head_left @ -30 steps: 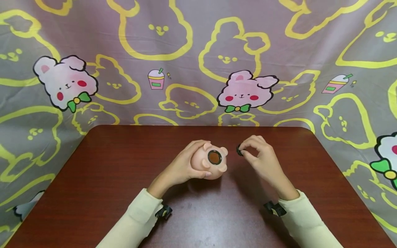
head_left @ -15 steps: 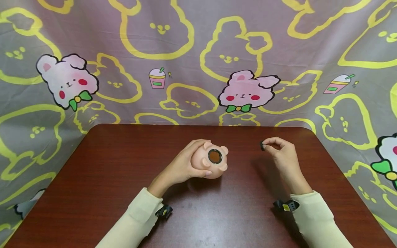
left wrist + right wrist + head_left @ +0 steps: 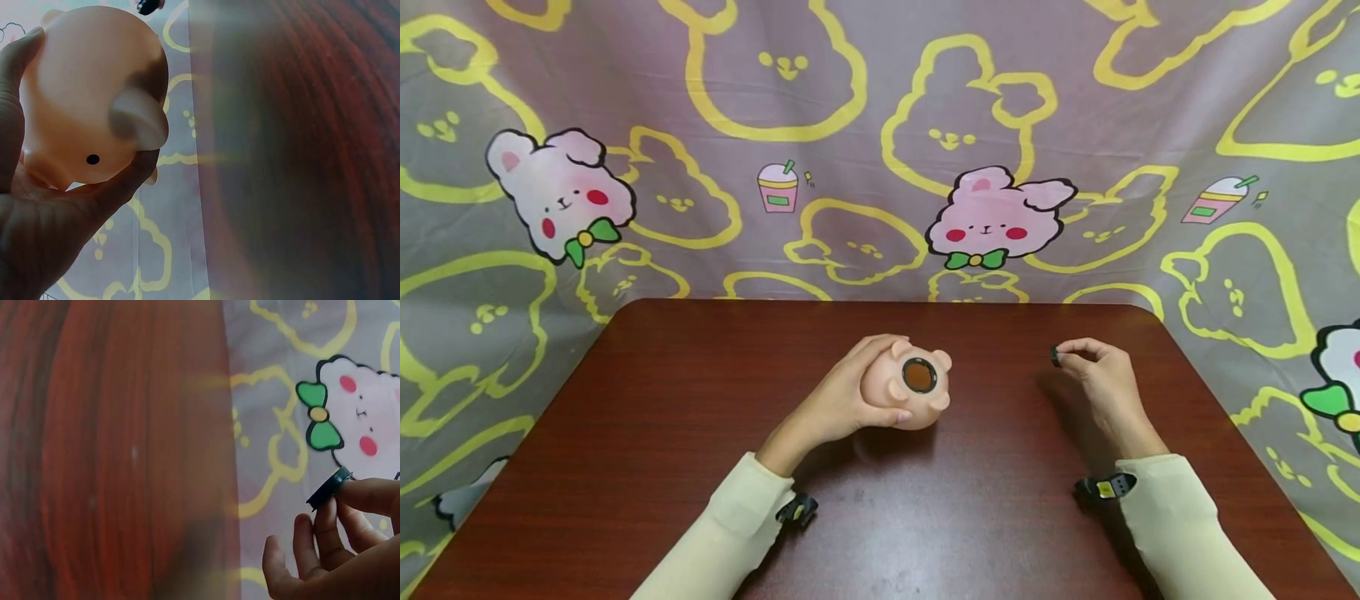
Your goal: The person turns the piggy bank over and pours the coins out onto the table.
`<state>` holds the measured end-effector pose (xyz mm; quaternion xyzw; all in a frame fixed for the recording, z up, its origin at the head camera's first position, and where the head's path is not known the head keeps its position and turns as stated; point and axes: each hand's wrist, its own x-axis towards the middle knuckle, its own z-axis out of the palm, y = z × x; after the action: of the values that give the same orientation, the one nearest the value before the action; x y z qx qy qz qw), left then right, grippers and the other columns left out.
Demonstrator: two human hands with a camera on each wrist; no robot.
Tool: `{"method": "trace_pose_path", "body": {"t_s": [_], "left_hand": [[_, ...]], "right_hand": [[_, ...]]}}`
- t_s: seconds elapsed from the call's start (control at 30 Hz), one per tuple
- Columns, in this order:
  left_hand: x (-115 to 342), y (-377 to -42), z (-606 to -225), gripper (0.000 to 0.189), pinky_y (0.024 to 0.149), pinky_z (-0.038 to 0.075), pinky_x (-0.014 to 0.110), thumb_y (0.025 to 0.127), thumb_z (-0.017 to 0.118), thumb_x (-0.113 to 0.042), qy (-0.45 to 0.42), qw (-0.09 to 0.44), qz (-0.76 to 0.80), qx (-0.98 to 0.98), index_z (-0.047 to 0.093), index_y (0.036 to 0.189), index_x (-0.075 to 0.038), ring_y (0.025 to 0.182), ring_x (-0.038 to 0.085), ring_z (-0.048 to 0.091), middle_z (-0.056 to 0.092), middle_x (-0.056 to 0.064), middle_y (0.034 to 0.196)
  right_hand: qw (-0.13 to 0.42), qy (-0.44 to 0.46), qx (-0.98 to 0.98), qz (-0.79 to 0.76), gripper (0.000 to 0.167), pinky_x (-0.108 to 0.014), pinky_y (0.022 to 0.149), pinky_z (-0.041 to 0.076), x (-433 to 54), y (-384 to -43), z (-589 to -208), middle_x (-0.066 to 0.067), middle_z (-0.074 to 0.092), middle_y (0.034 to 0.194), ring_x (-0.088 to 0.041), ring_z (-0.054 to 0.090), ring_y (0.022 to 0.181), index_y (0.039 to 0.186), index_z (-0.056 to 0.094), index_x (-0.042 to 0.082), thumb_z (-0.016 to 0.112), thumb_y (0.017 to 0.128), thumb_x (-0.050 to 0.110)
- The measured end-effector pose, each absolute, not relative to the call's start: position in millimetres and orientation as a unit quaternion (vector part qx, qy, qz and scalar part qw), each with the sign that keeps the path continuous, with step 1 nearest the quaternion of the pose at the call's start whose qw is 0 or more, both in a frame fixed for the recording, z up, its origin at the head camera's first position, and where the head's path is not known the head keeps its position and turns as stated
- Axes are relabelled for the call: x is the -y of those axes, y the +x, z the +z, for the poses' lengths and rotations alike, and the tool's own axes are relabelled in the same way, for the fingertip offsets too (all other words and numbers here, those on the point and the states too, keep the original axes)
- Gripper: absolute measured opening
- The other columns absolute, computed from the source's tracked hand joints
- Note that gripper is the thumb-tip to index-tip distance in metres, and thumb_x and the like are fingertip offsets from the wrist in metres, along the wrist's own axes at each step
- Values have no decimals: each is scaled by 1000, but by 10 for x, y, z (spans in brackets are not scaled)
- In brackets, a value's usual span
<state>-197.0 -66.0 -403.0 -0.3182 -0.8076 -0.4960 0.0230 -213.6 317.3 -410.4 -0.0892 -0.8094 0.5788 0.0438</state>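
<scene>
My left hand (image 3: 838, 396) grips a pale pink piggy bank (image 3: 887, 404), thumb on its near side and fingers round the far side. The bank is tipped so its stubby feet and the round, black-rimmed hole (image 3: 919, 377) in its belly face the camera. In the left wrist view the bank (image 3: 94, 81) shows a black dot eye and an ear. Off to the right, my right hand (image 3: 1108, 383) pinches a small black round stopper (image 3: 1055, 357) between thumb and fingers. Seen from the right wrist, the stopper (image 3: 329, 489) is edge-on, held apart from the bank.
Both hands are above a dark reddish-brown wooden table (image 3: 700, 367). A cloth curtain (image 3: 850, 183) printed with cartoon bears and rabbits hangs behind the table and along both sides. Black straps (image 3: 1105, 487) with small devices sit at both wrists.
My right hand has moved right, away from the piggy bank, carrying the black stopper with it. The left hand and the bank have stayed nearly still.
</scene>
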Motion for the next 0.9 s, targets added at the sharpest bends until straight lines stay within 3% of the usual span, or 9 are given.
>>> {"method": "trace_pose_path", "body": {"t_s": [0.1, 0.27, 0.33, 0.57, 0.9], "left_hand": [[666, -1962, -4026, 90, 111, 48, 41, 74, 96, -21, -318, 24, -493, 809, 51, 151, -17, 135, 20, 53, 53, 4, 149], [678, -1949, -4022, 91, 110, 48, 41, 73, 96, -20, -316, 21, -493, 810, 51, 152, -16, 133, 20, 54, 53, 3, 149], [679, -1946, -4022, 91, 110, 48, 41, 74, 96, -20, -315, 19, -495, 810, 51, 152, -16, 133, 20, 54, 53, 3, 149], [683, -1953, -4028, 90, 111, 48, 42, 74, 96, -22, -314, 18, -500, 807, 51, 152, -18, 135, 21, 53, 53, 4, 150], [680, -1972, -4044, 90, 112, 47, 42, 74, 97, -22, -311, 20, -500, 808, 52, 151, -18, 136, 20, 53, 53, 3, 150]], "right_hand": [[29, -109, 826, 551, 15, -20, 76, 56, -3213, -2189, -4128, 18, 60, 102, -2, 61, 87, 106, 74, 6, 63, 104, 15], [3, -136, 847, 513, 23, -30, 75, 52, -3285, -2269, -4165, 3, 58, 122, -15, 55, 95, 113, 73, 3, 60, 107, 21], [-2, -140, 849, 509, 23, -30, 75, 51, -3314, -2294, -4181, 1, 58, 123, -16, 55, 94, 113, 73, 3, 60, 107, 21], [-22, -142, 857, 495, 20, -30, 73, 48, -3381, -2362, -4212, 13, 59, 98, -16, 53, 84, 109, 74, 5, 59, 106, 16], [-67, -131, 856, 496, 16, -27, 60, 43, -3406, -2441, -4233, 11, 59, 75, -9, 47, 64, 103, 74, 3, 59, 102, 7]]}}
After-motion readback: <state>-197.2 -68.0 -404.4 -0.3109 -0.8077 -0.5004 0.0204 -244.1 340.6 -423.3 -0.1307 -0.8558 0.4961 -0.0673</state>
